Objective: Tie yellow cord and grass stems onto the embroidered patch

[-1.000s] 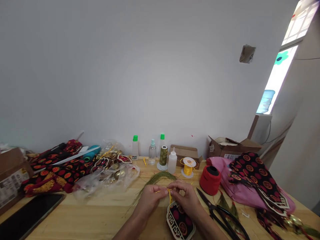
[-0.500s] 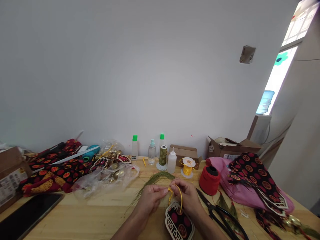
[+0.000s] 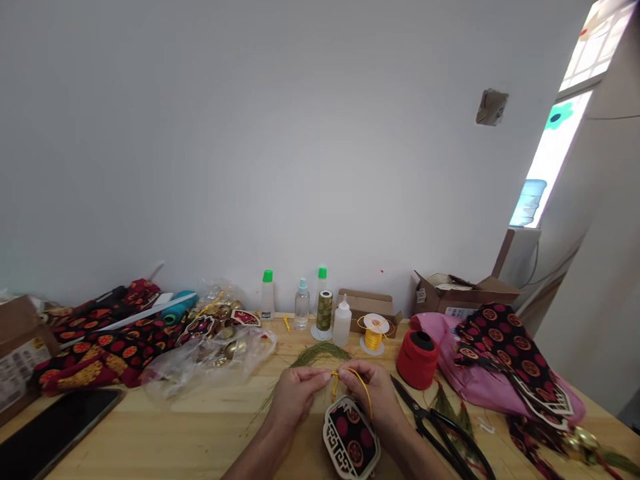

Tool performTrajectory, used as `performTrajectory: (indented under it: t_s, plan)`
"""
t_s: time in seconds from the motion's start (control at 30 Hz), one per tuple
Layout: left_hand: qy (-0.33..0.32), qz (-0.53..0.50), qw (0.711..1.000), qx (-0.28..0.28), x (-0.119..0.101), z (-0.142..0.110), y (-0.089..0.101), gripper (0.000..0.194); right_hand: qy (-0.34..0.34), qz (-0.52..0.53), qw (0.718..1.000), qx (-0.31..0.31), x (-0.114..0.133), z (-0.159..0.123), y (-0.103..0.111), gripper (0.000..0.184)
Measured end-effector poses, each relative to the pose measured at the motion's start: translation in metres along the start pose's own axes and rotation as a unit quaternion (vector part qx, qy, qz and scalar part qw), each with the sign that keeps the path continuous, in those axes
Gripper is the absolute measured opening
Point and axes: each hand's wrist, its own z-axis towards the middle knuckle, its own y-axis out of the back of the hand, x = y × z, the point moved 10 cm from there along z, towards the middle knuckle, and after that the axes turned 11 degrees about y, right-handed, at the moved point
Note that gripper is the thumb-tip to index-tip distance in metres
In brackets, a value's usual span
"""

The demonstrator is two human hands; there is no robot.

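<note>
My left hand (image 3: 296, 395) and my right hand (image 3: 374, 393) meet low in the middle of the view, over a wooden table (image 3: 175, 433). Both pinch a thin yellow cord (image 3: 361, 383) that loops between them. Below the hands hangs a small black pouch with red discs and a white fret border (image 3: 349, 439), joined to the cord. A bundle of green tassel threads (image 3: 310, 358) lies just behind the left hand.
Black scissors (image 3: 440, 427) lie right of my right hand, by a red thread cone (image 3: 418, 359). Behind stand glue bottles (image 3: 343, 322), an olive spool (image 3: 325, 312) and a yellow cord reel (image 3: 375, 332). Patterned fabric (image 3: 100, 340), a plastic bag (image 3: 210, 357) and a phone (image 3: 55, 430) lie left.
The yellow cord, first a short strand between my fingers, now forms a wider loop toward the right. The pouch has shifted slightly left and lower. My hands stay together.
</note>
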Motion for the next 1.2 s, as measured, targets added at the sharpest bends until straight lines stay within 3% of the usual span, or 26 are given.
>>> performTrajectory:
  t_s: [0.2, 0.37, 0.53, 0.67, 0.9, 1.1, 1.2]
  plan:
    - [-0.021, 0.059, 0.998, 0.008, -0.001, 0.003, 0.000, 0.020, 0.011, -0.011, 1.000, -0.006, 0.000, 0.000, 0.000, 0.026]
    - [-0.046, 0.120, 0.990, 0.049, -0.002, -0.002, -0.015, 0.020, 0.036, -0.017, 0.999, -0.017, 0.005, 0.001, 0.000, 0.028]
    - [-0.101, 0.187, 0.977, 0.007, -0.013, -0.010, -0.016, 0.015, 0.050, -0.028, 0.998, -0.012, 0.007, -0.001, -0.005, 0.028]
    - [-0.134, 0.205, 0.969, 0.010, -0.016, -0.015, -0.024, 0.015, 0.068, -0.027, 0.997, -0.004, 0.009, -0.002, -0.008, 0.026]
    - [-0.091, 0.194, 0.977, -0.013, -0.009, -0.009, -0.021, 0.018, 0.081, -0.051, 0.995, -0.026, 0.010, -0.002, -0.005, 0.025]
    - [-0.065, 0.150, 0.986, 0.015, -0.007, -0.007, -0.017, 0.021, 0.130, -0.077, 0.988, -0.014, 0.021, -0.005, -0.005, 0.020]
    - [-0.065, 0.138, 0.988, 0.010, -0.007, -0.006, -0.014, 0.020, 0.123, -0.053, 0.990, -0.031, 0.021, -0.005, -0.002, 0.020]
